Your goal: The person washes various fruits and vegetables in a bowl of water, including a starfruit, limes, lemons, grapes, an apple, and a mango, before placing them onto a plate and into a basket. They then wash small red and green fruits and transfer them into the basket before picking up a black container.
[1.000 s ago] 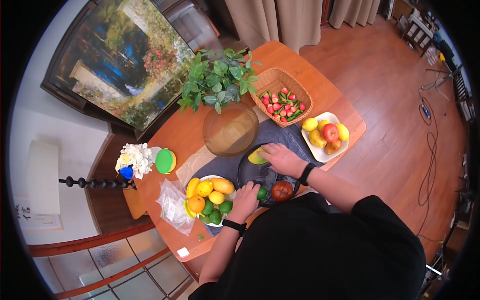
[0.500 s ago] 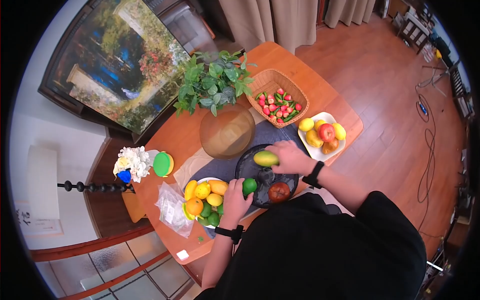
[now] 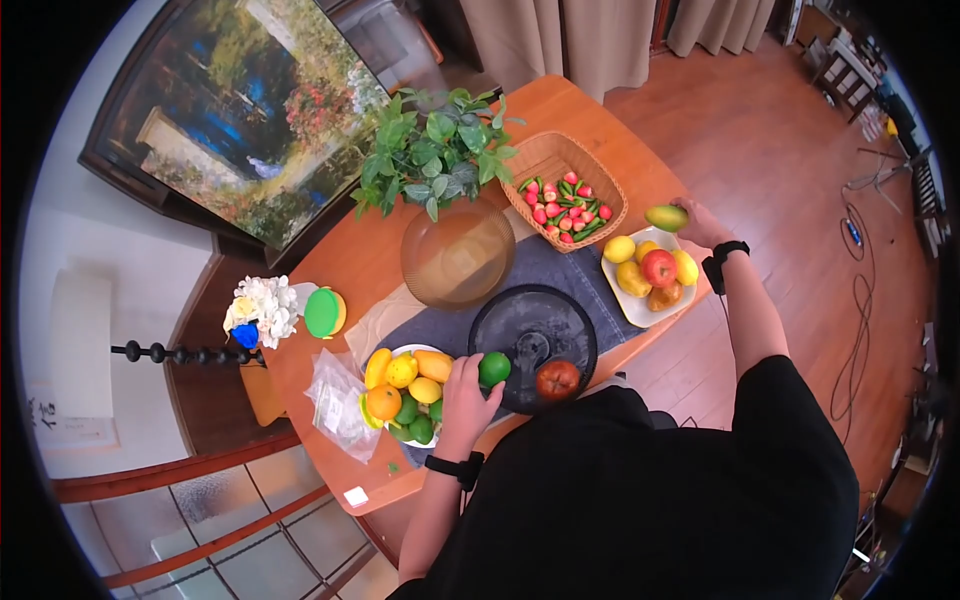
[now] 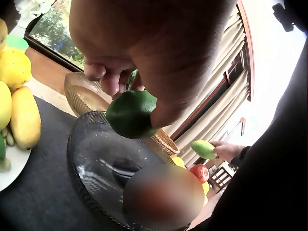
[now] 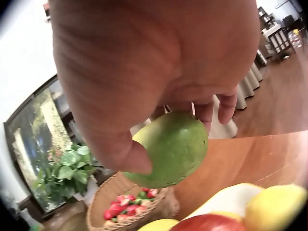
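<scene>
My left hand (image 3: pixel 463 412) holds a green lime (image 3: pixel 494 369) at the left edge of a round black plate (image 3: pixel 500 318). In the left wrist view the thumb and fingers pinch the lime (image 4: pixel 130 115) over that dark plate. On the plate sits a dark red round fruit (image 3: pixel 557 380). My right hand (image 3: pixel 703 224) grips a green mango (image 3: pixel 665 217) at the far side of a square white plate (image 3: pixel 640 314). In the right wrist view, the mango (image 5: pixel 173 149) hangs above the fruit, thumb on one side, fingers behind.
The square plate bears lemons, pears and a red apple (image 3: pixel 658 268). Behind it stands a wicker basket (image 3: pixel 612 180) of small red and green pieces. A brown glass bowl (image 3: pixel 430 285), leafy plant (image 3: pixel 435 155), heaped fruit (image 3: pixel 402 371) and plastic bag (image 3: pixel 340 408) stand to the left.
The right hand has lifted the mango off the black plate and carried it right, to the square plate. The left hand has raised the lime slightly and shifted it left.
</scene>
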{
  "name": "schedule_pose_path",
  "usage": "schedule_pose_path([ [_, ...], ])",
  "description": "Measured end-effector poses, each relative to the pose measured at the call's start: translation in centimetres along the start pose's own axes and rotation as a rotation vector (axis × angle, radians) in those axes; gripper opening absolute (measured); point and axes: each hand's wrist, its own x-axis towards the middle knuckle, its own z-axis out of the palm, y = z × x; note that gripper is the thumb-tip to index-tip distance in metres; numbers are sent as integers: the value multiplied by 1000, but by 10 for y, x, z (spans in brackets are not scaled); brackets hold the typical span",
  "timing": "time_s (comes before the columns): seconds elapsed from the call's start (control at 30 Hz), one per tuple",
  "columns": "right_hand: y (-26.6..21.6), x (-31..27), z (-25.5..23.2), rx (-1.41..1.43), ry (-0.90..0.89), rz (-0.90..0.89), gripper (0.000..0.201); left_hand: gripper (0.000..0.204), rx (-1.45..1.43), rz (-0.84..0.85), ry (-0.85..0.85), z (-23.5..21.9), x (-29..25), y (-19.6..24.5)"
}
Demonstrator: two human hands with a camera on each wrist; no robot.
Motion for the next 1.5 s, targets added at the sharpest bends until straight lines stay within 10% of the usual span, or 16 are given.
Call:
schedule_pose_path([
  [0.37,-2,2,26,-55,-289,152,68,53,23,-50,0,3,0,4],
  [0.73,-113,-47,0,255,202,-34,30,51,-52,11,15,0,17,15],
  [0.97,-263,-147,87,679,-517,-263,60,51,-307,-26,-209,7,39,39],
  [1.23,-223,-152,97,384,-310,-330,50,57,-456,14,-406,9,40,46],
  [1.5,-126,-158,72,-234,-30,-184,46,53,-205,-27,-211,4,31,-8],
])
